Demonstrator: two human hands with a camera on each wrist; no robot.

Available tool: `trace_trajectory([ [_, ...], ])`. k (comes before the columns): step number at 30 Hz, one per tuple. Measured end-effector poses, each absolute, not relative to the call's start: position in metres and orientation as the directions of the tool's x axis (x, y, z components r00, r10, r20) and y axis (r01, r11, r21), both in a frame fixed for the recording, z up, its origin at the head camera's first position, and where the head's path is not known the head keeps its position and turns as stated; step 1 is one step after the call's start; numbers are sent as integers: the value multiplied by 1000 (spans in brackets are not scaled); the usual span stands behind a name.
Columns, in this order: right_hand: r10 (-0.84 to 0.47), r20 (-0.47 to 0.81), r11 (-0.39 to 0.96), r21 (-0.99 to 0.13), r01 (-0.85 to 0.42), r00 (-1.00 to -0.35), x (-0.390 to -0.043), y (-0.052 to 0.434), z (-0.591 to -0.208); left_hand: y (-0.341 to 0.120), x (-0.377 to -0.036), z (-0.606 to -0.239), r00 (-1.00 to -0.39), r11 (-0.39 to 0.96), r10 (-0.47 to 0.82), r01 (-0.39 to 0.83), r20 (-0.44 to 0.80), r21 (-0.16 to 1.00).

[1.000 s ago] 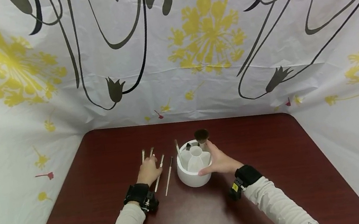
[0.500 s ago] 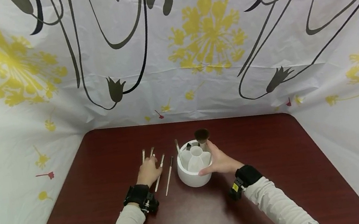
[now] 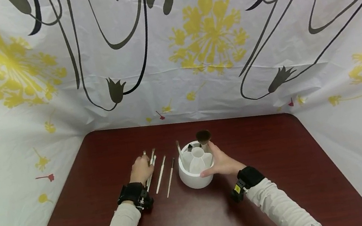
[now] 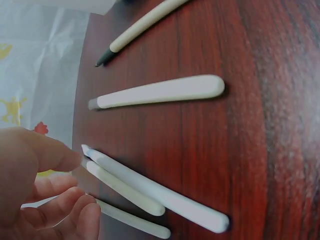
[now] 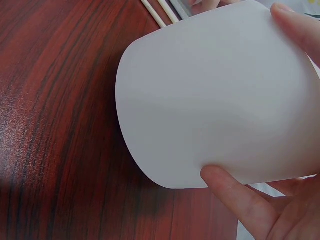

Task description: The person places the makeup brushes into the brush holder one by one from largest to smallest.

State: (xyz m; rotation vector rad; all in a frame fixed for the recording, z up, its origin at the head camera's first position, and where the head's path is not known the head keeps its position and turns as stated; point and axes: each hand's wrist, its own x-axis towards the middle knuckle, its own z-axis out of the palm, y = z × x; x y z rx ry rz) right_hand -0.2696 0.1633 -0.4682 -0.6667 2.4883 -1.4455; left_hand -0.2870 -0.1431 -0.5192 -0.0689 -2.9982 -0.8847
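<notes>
My left hand [image 3: 141, 169] is low over the leftmost makeup brushes on the table. In the left wrist view its thumb stands apart from loosely bent fingers, with the tips right by a slim white-handled brush [image 4: 135, 220] and two crossing brushes, one with a thicker white handle [image 4: 170, 197]. Two more brushes lie to their right, a pale one [image 3: 160, 174] and a dark-tipped one [image 3: 171, 179]. My right hand [image 3: 222, 161] grips the side of a round white divided brush holder [image 3: 194, 181], thumb in front, fingers partly hidden behind.
In the holder stand a large dark fluffy brush [image 3: 203, 137], a slim brush [image 3: 179, 150] and a few dark tips. The dark red wooden table [image 3: 258, 136] ends at the back against a patterned white curtain [image 3: 159, 61].
My left hand has shifted left from the pale brush to the leftmost ones, uncovering the crossing brushes' handles. My right hand and the holder stay where they were.
</notes>
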Motion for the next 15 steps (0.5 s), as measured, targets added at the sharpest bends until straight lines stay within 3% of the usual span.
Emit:
trace_trajectory([
  [9, -473, 66, 414, -864, -288, -878, -270, 163, -468, -145, -290, -523, -998, 845, 30, -1, -49, 534],
  [15, -473, 76, 416, -859, -298, -878, -271, 163, -469, -145, -292, -525, -999, 856, 40, 15, -37, 517],
])
